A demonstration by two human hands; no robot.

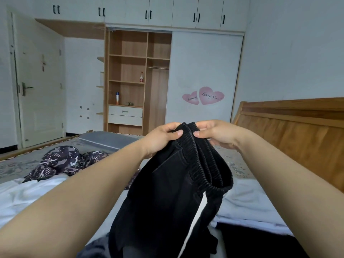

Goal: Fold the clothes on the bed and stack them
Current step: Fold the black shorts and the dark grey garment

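A pair of black trousers (167, 192) with an elastic waistband hangs in the air above the bed (104, 140). My left hand (160, 138) pinches the waistband at its left side, thumb on the near face. My right hand (216, 135) pinches the same waistband just to the right, so both hands sit close together at the top. The legs drop toward the bottom of the view. A dark patterned garment (61, 162) lies crumpled on the bed at the left. A white garment (24, 194) lies in front of it. A folded pale blue piece (249, 202) lies at the right.
The wooden headboard (297, 131) runs along the right side of the bed. A dark cloth (260, 241) lies at the bottom right. Beyond the bed stands an open wardrobe (137, 75) with shelves and drawers, and a white door (37, 86) is at the left.
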